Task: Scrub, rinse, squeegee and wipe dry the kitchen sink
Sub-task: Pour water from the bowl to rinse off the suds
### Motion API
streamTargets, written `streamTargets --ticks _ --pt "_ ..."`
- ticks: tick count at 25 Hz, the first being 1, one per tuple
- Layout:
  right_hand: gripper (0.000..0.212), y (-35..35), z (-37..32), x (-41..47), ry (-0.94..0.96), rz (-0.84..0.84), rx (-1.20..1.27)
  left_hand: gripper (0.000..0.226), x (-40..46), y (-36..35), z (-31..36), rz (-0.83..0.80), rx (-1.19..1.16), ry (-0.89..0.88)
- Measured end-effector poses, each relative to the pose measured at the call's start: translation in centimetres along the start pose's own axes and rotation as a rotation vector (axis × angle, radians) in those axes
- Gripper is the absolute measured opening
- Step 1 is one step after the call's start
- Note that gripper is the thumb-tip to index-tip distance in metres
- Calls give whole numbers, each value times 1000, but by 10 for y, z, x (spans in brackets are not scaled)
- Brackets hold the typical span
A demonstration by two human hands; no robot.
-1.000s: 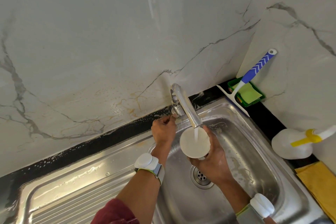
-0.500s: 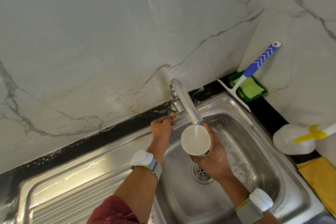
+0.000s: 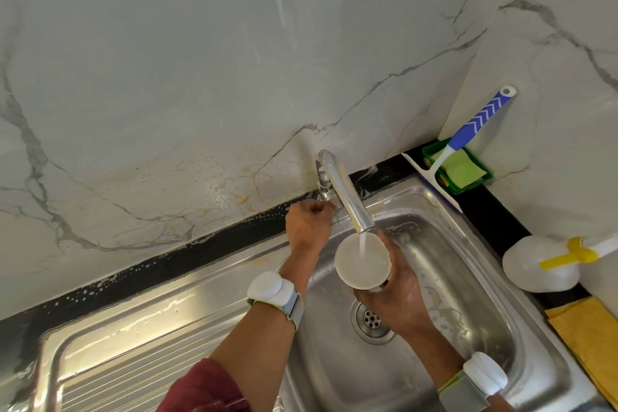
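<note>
Steel sink (image 3: 418,211) — wet, seemingly sudsy

A red and yellow label on the green plastic sponge tray (image 3: 449,182) at far right is too blurred to read

We see a marble-look wall (image 3: 167,77) veined in grey behind a black counter strip (image 3: 167,273) speckled with droplets. Along the right side we find a white plastic jug (image 3: 535,266) lying near the wall, a yellow fitting (image 3: 568,256) at its neck. On each wrist we note a white band device, one left (image 3: 272,288), one right (image 3: 485,375). A maroon sleeve (image 3: 204,388) shows at the bottom.
</note>
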State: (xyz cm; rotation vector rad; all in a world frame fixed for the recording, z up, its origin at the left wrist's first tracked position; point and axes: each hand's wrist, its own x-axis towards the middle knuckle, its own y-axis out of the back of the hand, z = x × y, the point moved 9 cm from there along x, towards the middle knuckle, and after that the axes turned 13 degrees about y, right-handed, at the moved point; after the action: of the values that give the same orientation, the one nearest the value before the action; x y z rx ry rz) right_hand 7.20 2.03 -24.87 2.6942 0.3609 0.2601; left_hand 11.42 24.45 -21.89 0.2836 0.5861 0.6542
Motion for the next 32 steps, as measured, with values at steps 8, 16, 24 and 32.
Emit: streamTargets --ticks 8,16,24,32 --pt "112 -7 -31 -8 18 -12 31 13 -21 6 8 -262 234 -119" --pt "114 -102 -110 -59 54 -220 129 69 -105 133 -118 -672 -371 124" --pt "67 -174 -174 -98 -237 -329 924 114 -136 222 -114 -127 215 -560" --pt "17 -186 -165 18 -732 241 1169 114 -103 230 -66 -33 484 -523"
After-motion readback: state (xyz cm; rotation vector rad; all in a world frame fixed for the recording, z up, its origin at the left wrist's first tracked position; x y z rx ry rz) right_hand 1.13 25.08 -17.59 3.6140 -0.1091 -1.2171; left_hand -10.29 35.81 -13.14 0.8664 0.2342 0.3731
